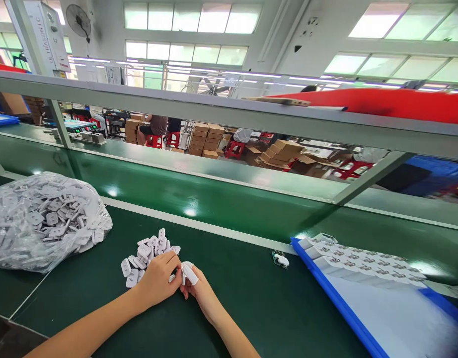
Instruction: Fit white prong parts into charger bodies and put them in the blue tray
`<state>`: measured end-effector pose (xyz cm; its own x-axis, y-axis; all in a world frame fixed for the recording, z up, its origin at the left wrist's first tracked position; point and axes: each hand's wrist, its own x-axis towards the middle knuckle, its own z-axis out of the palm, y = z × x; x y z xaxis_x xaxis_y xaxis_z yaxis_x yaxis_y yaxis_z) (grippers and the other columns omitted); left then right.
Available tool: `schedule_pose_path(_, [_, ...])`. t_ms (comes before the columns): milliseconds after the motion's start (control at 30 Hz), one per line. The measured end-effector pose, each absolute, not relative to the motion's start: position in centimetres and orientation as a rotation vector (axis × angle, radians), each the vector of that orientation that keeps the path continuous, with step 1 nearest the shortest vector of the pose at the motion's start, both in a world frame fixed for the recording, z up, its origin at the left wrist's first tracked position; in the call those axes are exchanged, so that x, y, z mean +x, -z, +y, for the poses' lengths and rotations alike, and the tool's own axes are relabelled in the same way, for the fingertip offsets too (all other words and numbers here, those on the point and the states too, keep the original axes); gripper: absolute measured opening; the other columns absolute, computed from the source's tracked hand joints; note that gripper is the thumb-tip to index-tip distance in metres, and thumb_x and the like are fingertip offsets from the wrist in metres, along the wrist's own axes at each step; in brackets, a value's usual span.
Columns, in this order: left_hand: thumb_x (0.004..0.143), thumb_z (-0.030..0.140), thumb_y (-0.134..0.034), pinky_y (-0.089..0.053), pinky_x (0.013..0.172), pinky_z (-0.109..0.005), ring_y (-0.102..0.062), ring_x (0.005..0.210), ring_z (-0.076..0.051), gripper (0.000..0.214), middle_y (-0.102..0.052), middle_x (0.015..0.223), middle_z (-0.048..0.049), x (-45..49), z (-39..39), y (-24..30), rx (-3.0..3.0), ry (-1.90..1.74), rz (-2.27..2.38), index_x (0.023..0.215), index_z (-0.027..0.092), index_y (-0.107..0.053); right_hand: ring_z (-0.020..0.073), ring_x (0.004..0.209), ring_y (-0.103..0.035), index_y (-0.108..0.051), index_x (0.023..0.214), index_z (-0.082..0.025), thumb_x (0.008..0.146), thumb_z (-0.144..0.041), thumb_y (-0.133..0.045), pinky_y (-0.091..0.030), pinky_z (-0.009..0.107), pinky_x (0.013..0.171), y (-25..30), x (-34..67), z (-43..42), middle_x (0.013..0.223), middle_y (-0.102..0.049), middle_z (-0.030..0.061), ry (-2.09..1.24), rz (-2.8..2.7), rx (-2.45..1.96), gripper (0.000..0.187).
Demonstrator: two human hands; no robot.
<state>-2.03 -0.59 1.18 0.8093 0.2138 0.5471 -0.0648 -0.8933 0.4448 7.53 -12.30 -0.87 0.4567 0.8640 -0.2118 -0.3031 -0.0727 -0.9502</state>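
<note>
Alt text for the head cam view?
The left hand and right hand, one finger in a white cot, meet over a white plastic part with metal prongs on a green conveyor bench. A loose pile of like parts lies beside them. A clear bag of more sits left, a blue-rimmed tray right.

Probably a factory floor: a green assembly-line bench (184, 214), stacked cardboard cartons (206, 141), red plastic stools (154, 141)
</note>
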Motion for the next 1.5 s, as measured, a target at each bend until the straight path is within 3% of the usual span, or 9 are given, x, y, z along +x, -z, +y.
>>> schedule_pose_path(433, [0.089,0.012,-0.041,-0.044,0.065,-0.029,-0.055,0.072,-0.016,0.013,-0.056,0.079,0.0,-2.0,-0.4,-1.1,2.554,-0.817,0.085,0.081,0.021,-0.046,0.007,0.042,-0.032,-0.046,0.071,-0.02,0.079,-0.068,-0.055,-0.026,0.022,0.044,0.9,7.8,-12.2,0.05,-0.041,-0.0073,-1.038,-0.58,-1.297,0.049])
schedule_pose_path(933, [0.092,0.016,-0.042,-0.042,0.061,-0.027,-0.055,0.065,-0.015,0.015,-0.055,0.073,0.0014,-1.8,-0.1,-0.8,2.591,-0.891,-0.031,0.079,0.021,-0.048,0.0068,0.043,-0.038,-0.049,0.067,-0.018,0.079,-0.061,-0.057,-0.028,0.02,0.042,1.5,7.9,-11.9,0.052,-0.045,-0.0047,-0.991,-0.643,-1.248,0.045])
schedule_pose_path(1033, [0.093,0.017,-0.04,-0.044,0.061,-0.027,-0.056,0.064,-0.015,0.016,-0.056,0.074,0.0009,-1.9,-0.1,-0.8,2.621,-0.862,-0.081,0.081,0.021,-0.05,0.0085,0.044,-0.043,-0.051,0.069,-0.017,0.077,-0.059,-0.055,-0.034,0.021,0.043,2.1,7.6,-11.7,0.055,-0.05,-0.0025,-0.971,-0.651,-1.211,0.043])
schedule_pose_path(1200, [0.094,0.025,-0.042,-0.051,0.067,-0.028,-0.064,0.076,-0.017,0.016,-0.063,0.089,-0.0027,-2.0,0.2,-0.7,2.545,-0.87,0.005,0.106,0.021,-0.051,0.0148,0.053,-0.058,-0.056,0.083,-0.015,0.075,-0.041,-0.051,-0.048,0.029,0.058,0.5,9.0,-12.4,0.065,-0.06,0.0021,-1.159,-0.514,-0.951,0.028])
schedule_pose_path(1300, [0.094,0.027,-0.041,-0.055,0.068,-0.029,-0.065,0.077,-0.017,0.025,-0.064,0.095,-0.0045,-2.1,0.3,-0.5,2.557,-0.851,0.038,0.118,0.021,-0.047,0.0171,0.07,-0.064,-0.057,0.096,-0.015,0.077,-0.043,-0.047,-0.051,0.034,0.074,-1.9,11.9,-13.8,0.082,-0.064,0.0065,-1.141,-0.452,-0.818,0.035])
schedule_pose_path(1433, [0.096,0.028,-0.039,-0.057,0.068,-0.029,-0.068,0.077,-0.017,0.028,-0.067,0.094,-0.0045,-1.9,0.3,-0.2,2.611,-0.869,-0.027,0.122,0.022,-0.045,0.0158,0.073,-0.061,-0.056,0.103,-0.016,0.09,-0.049,-0.028,-0.051,0.034,0.072,-5.0,17.1,-15.7,0.096,-0.064,0.0108,-0.706,-0.7,-1.471,0.046])
schedule_pose_path(1500, [0.096,0.03,-0.039,-0.058,0.067,-0.027,-0.069,0.077,-0.016,0.028,-0.068,0.096,-0.0047,-1.8,0.4,-0.1,2.628,-0.875,-0.055,0.122,0.023,-0.046,0.0174,0.074,-0.061,-0.06,0.098,-0.015,0.092,-0.048,-0.033,-0.05,0.032,0.069,-6.4,20.1,-16.5,0.091,-0.065,0.0111,-0.535,-0.735,-1.824,0.043])
